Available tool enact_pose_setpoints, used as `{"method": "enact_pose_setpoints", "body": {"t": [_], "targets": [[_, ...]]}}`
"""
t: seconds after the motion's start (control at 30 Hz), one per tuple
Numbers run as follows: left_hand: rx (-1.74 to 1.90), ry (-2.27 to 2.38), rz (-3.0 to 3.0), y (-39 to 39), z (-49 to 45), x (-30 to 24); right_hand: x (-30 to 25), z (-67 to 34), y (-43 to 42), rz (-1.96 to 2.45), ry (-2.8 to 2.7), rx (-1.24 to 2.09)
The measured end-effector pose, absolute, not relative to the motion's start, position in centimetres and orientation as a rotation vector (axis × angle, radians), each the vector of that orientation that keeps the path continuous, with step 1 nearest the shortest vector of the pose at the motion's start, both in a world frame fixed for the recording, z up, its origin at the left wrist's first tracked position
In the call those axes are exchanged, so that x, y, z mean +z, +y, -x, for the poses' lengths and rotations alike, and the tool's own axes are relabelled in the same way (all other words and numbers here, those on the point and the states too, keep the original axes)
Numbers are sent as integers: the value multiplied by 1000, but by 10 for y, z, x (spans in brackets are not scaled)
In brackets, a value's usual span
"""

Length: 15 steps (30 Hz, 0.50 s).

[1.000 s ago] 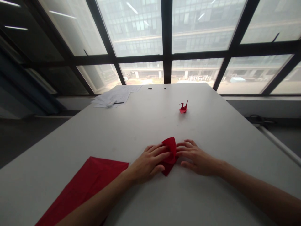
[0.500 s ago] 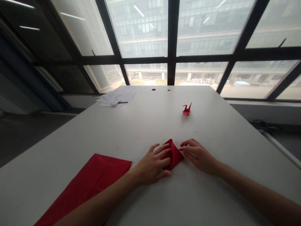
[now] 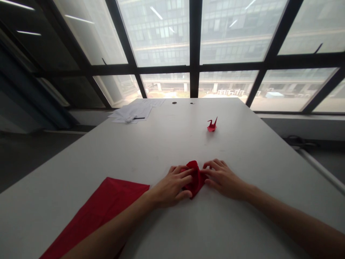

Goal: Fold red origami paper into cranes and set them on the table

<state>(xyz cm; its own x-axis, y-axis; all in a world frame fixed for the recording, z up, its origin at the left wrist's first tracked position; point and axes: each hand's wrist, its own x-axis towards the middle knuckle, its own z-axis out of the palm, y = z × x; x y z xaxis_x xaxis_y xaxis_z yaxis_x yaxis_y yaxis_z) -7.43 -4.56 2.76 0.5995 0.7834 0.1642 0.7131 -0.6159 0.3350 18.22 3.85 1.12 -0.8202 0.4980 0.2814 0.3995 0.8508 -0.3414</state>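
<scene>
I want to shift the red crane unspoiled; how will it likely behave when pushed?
The crane is probably very light, being small and apparently folded paper. Its slender tail may bend if pinched. Being angular, it would likely slide, not roll, on the table.

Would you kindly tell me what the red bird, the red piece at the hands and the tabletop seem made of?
Red bird: probably thin matte paper, given its crisp folded points.
Red piece: likely similar paper, since it bends into thin flaps with no visible gloss.
Tabletop: possibly laminate, smooth and white with a faint sheen, though the core is hidden.
</scene>
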Motion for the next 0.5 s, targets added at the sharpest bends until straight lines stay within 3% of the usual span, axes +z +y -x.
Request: {"method": "enact_pose_setpoints", "body": {"t": [0.5], "targets": [[410, 1242, -2588, -44, 76, 28, 19, -181, 37, 665, -2749, 334]]}}
